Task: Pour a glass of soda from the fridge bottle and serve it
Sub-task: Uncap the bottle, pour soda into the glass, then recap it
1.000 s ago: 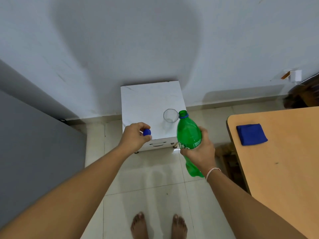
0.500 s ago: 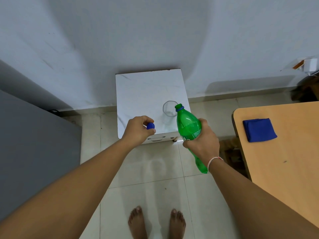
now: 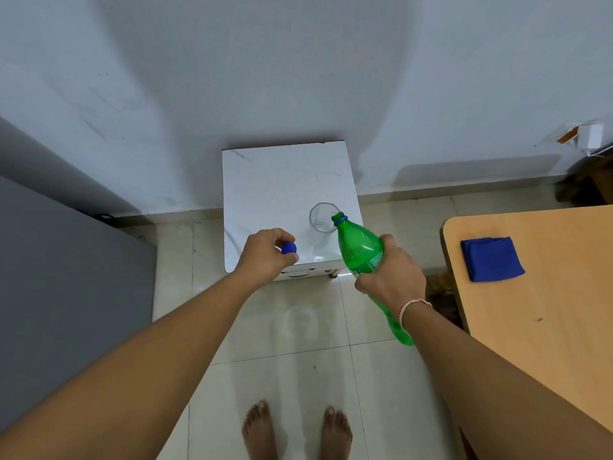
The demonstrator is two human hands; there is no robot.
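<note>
Head view: the bottle point(image 3: 361, 250) is clamped in the right hand point(image 3: 393, 277), tilted so its open mouth sits right at the rim of the glass point(image 3: 321, 218) on the white worktop point(image 3: 285, 180). The cap point(image 3: 289, 248) is pinched in the left hand point(image 3: 267, 254). Probably best poured slowly, mouth kept over the glass, fizz watched, since nothing's steadying that glass.
</note>
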